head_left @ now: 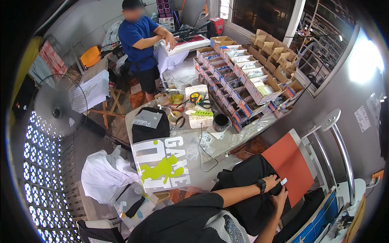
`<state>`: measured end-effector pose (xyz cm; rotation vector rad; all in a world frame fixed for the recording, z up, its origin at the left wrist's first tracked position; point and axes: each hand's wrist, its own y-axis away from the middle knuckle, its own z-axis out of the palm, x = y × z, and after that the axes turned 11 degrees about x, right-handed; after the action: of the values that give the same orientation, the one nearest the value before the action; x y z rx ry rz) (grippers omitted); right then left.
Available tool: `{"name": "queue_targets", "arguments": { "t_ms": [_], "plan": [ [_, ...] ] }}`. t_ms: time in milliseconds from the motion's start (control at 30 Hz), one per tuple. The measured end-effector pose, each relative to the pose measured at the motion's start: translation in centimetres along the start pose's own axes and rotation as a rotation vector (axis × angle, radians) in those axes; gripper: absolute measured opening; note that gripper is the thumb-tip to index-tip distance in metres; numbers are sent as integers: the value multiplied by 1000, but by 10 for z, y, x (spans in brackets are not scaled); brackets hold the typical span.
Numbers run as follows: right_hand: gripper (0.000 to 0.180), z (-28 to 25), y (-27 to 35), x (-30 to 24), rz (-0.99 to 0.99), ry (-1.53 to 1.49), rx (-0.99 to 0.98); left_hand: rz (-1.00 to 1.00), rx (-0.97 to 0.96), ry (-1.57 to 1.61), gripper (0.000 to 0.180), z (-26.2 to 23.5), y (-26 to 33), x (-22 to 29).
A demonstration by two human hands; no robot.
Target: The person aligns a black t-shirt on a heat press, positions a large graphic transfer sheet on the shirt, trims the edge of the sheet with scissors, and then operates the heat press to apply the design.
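A black garment (243, 178) is draped over the orange-red pad (289, 162) of a press at the right, covering its near part. My left hand (270, 183), with a black watch on the wrist, lies on the garment's edge with its fingers stretched toward a small white label (283, 181). Just nearer to me, my right hand (278, 198) grips the same edge, fingers bent around the cloth below the label. Some of its fingertips are hidden by the fabric.
A clear film with a green-and-white print (164, 164) lies left of me, by white cloth (105, 174). Cardboard bins (239, 77) line the window. The table also bears a tape measure (195, 98) and black cup (221, 121). A fan (56, 109) and another person (137, 44) are further left.
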<state>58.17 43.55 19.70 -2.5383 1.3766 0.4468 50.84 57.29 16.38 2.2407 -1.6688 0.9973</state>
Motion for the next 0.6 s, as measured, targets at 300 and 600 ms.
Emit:
{"name": "queue_targets", "arguments": {
  "t_ms": [300,600],
  "plan": [
    [91,8,11,27,-109,-130,99,11,524,206,41,-101,139,11],
    [73,-7,41,-10,-102,-149,175,-887,594,-64,22,-62,432,28]
  ]
}}
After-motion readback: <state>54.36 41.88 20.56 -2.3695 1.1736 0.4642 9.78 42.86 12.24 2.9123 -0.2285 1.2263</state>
